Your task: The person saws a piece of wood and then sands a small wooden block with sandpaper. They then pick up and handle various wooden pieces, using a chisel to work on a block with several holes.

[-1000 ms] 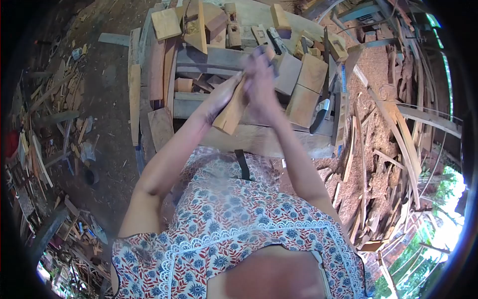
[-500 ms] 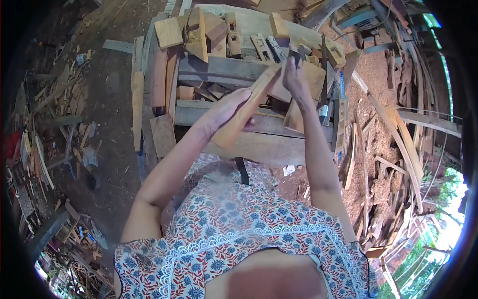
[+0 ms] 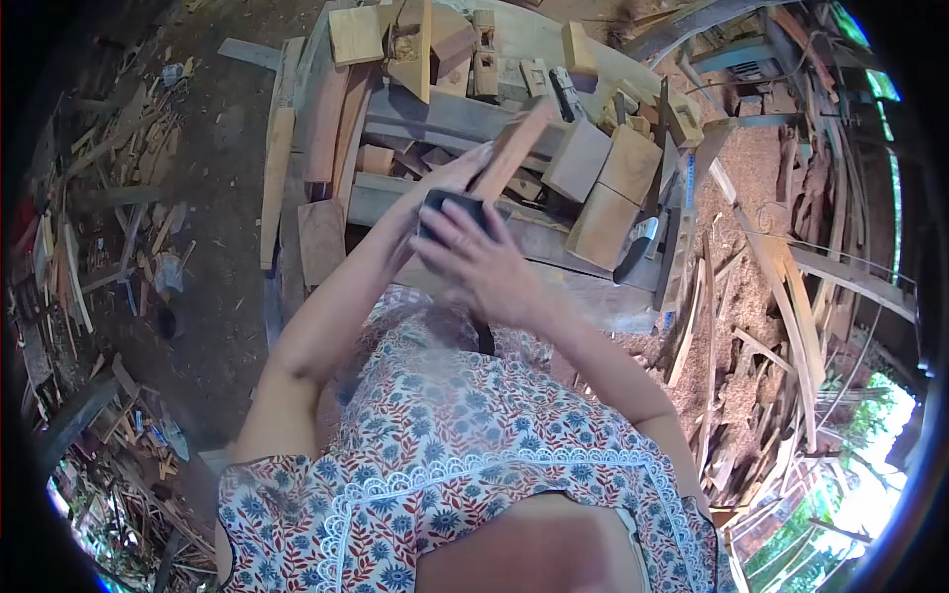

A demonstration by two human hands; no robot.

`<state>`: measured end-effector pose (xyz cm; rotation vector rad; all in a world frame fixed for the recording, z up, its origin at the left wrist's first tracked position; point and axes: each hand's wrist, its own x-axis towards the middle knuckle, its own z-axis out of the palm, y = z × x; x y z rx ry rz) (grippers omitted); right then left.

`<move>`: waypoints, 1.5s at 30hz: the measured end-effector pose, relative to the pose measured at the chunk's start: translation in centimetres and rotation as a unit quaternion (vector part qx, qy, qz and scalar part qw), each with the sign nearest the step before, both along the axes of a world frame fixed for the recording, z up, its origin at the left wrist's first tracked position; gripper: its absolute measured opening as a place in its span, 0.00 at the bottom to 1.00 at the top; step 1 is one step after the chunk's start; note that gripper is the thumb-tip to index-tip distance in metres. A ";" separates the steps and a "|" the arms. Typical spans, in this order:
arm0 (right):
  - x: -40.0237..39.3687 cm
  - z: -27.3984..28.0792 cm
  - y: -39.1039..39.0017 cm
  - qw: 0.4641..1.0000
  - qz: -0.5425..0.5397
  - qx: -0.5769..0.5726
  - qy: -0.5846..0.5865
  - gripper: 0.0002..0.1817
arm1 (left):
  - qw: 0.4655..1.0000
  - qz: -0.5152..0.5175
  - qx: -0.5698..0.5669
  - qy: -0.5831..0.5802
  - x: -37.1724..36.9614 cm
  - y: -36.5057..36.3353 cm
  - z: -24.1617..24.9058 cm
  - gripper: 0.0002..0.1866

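A long wooden piece (image 3: pixel 514 148) slants up and right over the bench, and my left hand (image 3: pixel 447 180) grips it from its left side. My right hand (image 3: pixel 479 259) is closed round a dark, flat block (image 3: pixel 457 210), which lies against the near end of the wood. The lower part of the wood is hidden behind the block and my fingers.
The wooden bench (image 3: pixel 583 295) bears pale blocks (image 3: pixel 631 163) at the right, beside a dark-bladed tool (image 3: pixel 638 249). Wooden planes (image 3: pixel 484 71) and angled pieces stand along its far side. Scrap strips and shavings (image 3: pixel 741 326) cover the ground at the right.
My right hand has come down and left from the far end of the wood to its near end, with the dark block. The view has shifted slightly.
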<state>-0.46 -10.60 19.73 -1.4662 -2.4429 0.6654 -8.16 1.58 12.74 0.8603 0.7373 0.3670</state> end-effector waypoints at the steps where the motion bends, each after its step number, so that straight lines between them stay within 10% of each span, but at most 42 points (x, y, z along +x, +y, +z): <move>1: 1.1 0.0 1.1 1.000 0.000 -0.001 -0.001 0.39 | 1.000 0.000 -0.001 -0.001 -0.6 0.0 1.0 0.23; 3: 4.3 0.3 3.6 0.996 -0.058 0.055 -0.051 0.33 | 0.985 -0.064 -0.054 -0.151 -2.4 0.1 3.2 0.23; 4: 4.9 0.3 3.6 0.995 -0.059 0.054 -0.052 0.33 | 0.952 -0.090 0.231 -0.178 -0.8 1.4 1.1 0.24; 5: 5.4 0.4 3.7 0.990 -0.104 0.083 -0.033 0.32 | 0.953 -0.088 0.231 -0.178 -1.1 1.0 0.6 0.24; 7: 4.4 0.3 3.3 0.982 -0.147 0.117 -0.007 0.32 | 0.983 0.059 -0.142 -0.095 -2.1 0.2 4.7 0.22; 15: 2.2 -0.4 -0.3 0.973 -0.095 0.200 0.066 0.29 | 0.983 0.115 -0.138 0.025 -1.1 0.3 2.4 0.19; 17: 3.2 0.4 0.5 0.963 -0.110 0.238 0.054 0.29 | 0.935 0.154 -0.313 -0.067 -0.5 0.3 1.4 0.20; 23: 4.0 2.1 1.7 0.958 -0.250 0.135 0.047 0.28 | 0.954 0.165 -0.245 -0.048 0.0 -0.6 3.3 0.18; 36: 4.0 2.3 1.4 0.929 -0.245 0.273 0.047 0.23 | 0.951 0.131 -0.255 -0.117 -0.1 -0.7 3.1 0.16; 45: 4.5 2.3 2.1 0.961 -0.219 0.116 0.121 0.15 | 0.918 0.124 -0.338 -0.164 -0.5 -0.5 0.8 0.13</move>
